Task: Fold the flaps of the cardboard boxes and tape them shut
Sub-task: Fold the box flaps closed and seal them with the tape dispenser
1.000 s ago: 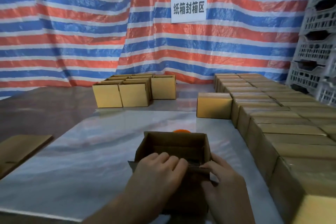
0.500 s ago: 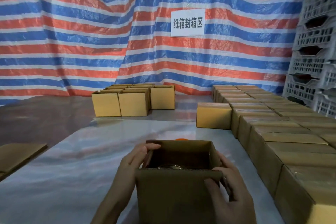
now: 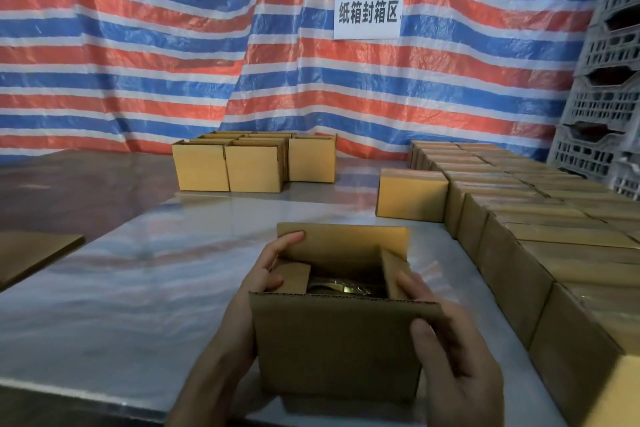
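The open box (image 3: 341, 340) is sitting near the front edge of the table (image 3: 138, 288), right in front of the person, and both hands are wrapping around it. The left hand (image 3: 263, 274) is gripping the left wall, with its fingers curling over the top onto the left side flap (image 3: 292, 276) and one reaching up to the far flap (image 3: 346, 239). The right hand (image 3: 446, 350) is clamping the right corner, thumb pressing on the near face. Both side flaps are tipping inward while the far and near ones are standing up. Something shiny (image 3: 341, 288) is lying inside, but it's too dark in there to say what.

If it were me, I'd be pushing the two short flaps fully flat first. Then I'd be bringing the long ones together so the edges are meeting with no gap or overlap, one palm pinning the seam for taping.

The only writing I'm reading is the white sign (image 3: 367, 11) on the striped tarp (image 3: 138, 45): 纸箱封箱区, i.e. carton sealing area. The cardboard is showing no brand. Closed boxes (image 3: 554, 253) are lining up on the right, and open ones (image 3: 252, 166) are waiting at the back.
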